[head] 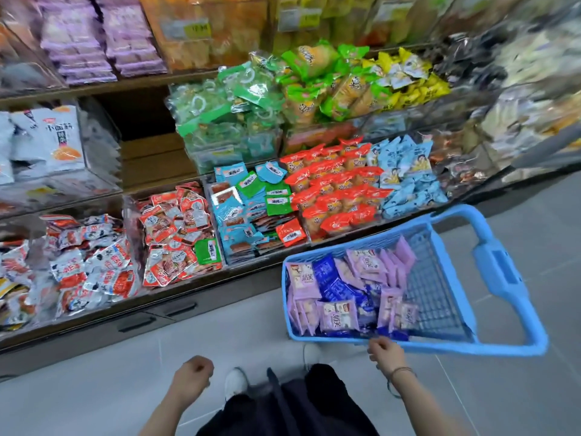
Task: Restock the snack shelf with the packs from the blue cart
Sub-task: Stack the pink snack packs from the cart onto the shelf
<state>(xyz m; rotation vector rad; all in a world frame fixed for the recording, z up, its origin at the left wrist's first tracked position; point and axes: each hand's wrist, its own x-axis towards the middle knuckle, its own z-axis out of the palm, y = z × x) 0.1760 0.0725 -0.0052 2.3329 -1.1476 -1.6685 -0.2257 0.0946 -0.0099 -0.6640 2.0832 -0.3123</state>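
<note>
The blue cart stands on the floor at the right, in front of the snack shelf. Inside it lie several purple packs and dark blue packs. My right hand grips the cart's near rim, fingers curled over the edge. My left hand hangs over the floor at lower centre, curled into a loose fist with nothing in it. Purple packs like those in the cart are stacked on the upper left shelf. An empty wooden gap shows in the middle tier.
Clear bins hold red packs, light blue packs, green packs, yellow packs and white-red packs. The cart's handle juts right. Grey tiled floor lies below, with my white shoe on it.
</note>
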